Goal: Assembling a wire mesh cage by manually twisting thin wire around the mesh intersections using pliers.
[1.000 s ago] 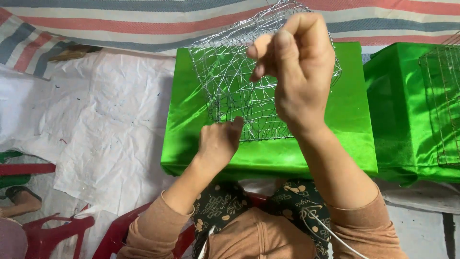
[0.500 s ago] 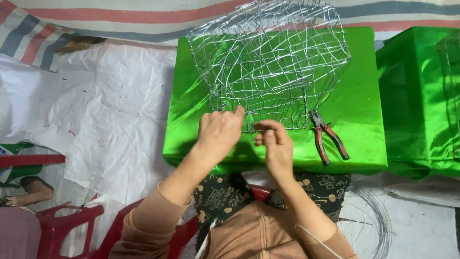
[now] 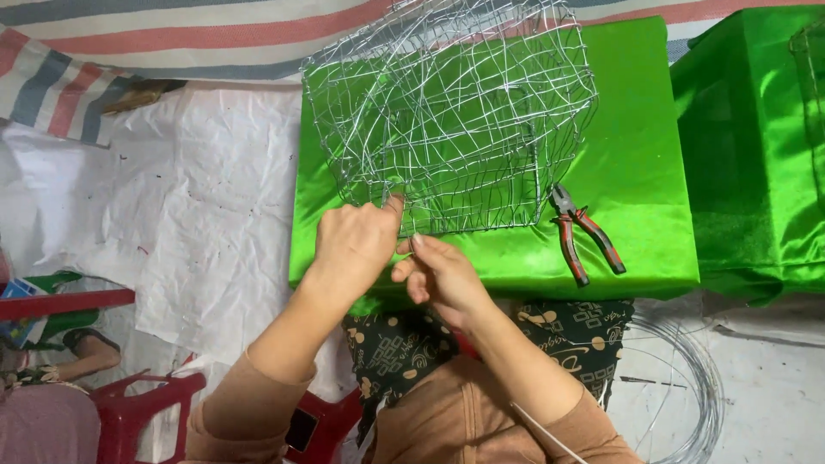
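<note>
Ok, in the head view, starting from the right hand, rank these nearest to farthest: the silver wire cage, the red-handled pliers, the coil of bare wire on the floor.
1. Silver wire cage: just above the right hand, on the green satin box.
2. Red-handled pliers: to the hand's right, on the same box.
3. Coil of bare wire: on the floor, lower right.

wire cage (image 3: 455, 112): bare silver-grey metal, upper middle of the frame
box (image 3: 653, 172): shiny bright green wrapping, under the cage
pliers (image 3: 580, 232): red and black handles, grey steel head, right of centre
sleeves (image 3: 249, 404): plain light brown, bottom of the frame
lap cloth (image 3: 404, 352): black with cream motifs, lower middle
tarp (image 3: 103, 51): grey, red and white stripes, upper left
stool (image 3: 142, 404): red plastic, lower left
wire coil (image 3: 687, 387): silver-grey, lower right
</note>
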